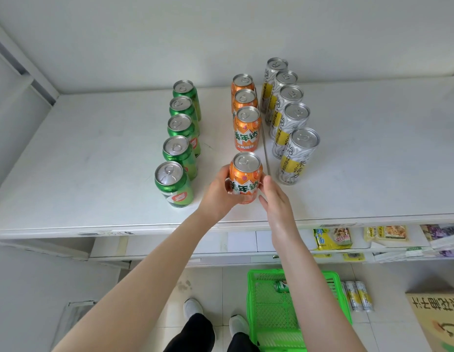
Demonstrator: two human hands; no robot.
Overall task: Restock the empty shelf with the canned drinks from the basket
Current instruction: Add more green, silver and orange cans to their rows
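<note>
Arms outstretched, left hand (217,196) grips the orange can (245,179); right hand (276,203), fingers straight, touches it.

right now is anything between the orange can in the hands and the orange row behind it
Nothing visible. Only bare shelf lies between the held orange can and the orange row's front can. Green cans stand left, silver cans right, both off that line.

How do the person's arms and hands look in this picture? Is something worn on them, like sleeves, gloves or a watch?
The left forearm and the right forearm are bare up to the picture's edge; no sleeve is in view. The left hand and the right hand wear no glove, and no ring, watch or bracelet shows. Lower down are black trousers and white shoes.
</note>
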